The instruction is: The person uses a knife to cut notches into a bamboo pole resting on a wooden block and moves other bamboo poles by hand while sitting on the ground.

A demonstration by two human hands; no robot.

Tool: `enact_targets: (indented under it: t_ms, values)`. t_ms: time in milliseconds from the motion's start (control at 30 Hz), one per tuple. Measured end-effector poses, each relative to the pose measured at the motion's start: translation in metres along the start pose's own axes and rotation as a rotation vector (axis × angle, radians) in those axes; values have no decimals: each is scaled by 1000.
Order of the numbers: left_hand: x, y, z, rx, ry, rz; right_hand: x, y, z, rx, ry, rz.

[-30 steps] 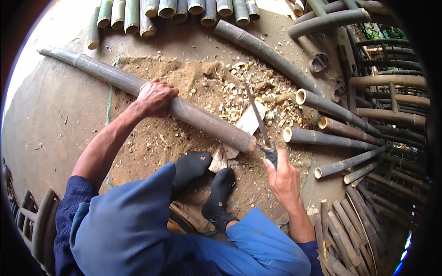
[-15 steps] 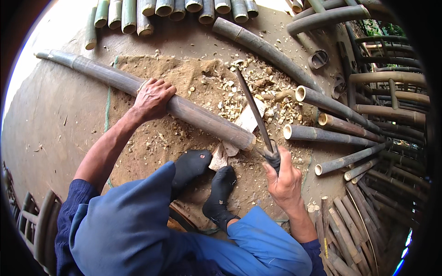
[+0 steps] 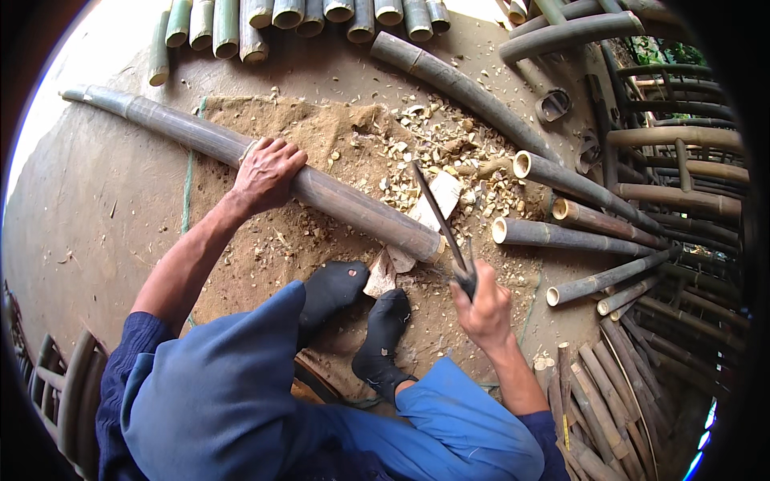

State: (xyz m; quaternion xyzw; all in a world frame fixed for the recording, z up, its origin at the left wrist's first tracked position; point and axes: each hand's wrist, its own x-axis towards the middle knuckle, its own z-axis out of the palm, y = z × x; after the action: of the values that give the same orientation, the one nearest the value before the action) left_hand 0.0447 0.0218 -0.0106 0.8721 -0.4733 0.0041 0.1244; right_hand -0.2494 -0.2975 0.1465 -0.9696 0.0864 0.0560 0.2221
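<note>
My left hand [image 3: 271, 170] is wrapped over a long dark bamboo pole [image 3: 353, 210], which slants from the far left down toward my feet. The pole's cut end lies on a pale wood block [image 3: 437, 200], close to my socked feet. In my closed right hand [image 3: 486, 311] is the dark handle of a long-bladed knife [image 3: 437, 196]. Its narrow blade points up and to the left, just right of the pole's cut end. I cannot tell whether the blade touches the pole.
Wood chips [image 3: 409, 144] litter the brown sacking [image 3: 313, 120]. Several cut bamboo lengths [image 3: 577, 234] lie at the right, with a row of bamboo tubes [image 3: 224, 32] along the back. Bamboo frames [image 3: 678, 136] are stacked at far right; split strips [image 3: 597, 393] stand at lower right.
My right hand has shifted slightly, and the knife blade now looks shorter and its tip sits lower. My left hand and the bamboo pole have stayed in place.
</note>
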Motion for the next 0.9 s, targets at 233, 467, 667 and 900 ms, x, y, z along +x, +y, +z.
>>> enact_targets:
  t_ms: [233,467,667,900]
  values:
    - [-7,-2,12,52,95,10,18,-8,-18,-163,-91,42]
    - [-2,5,9,35,114,24,-4,41,22,-318,-236,195]
    - [-19,3,18,91,191,31,6,0,-16,-150,-116,96]
    - [-13,5,19,92,259,2,-5,32,17,-296,-248,201]
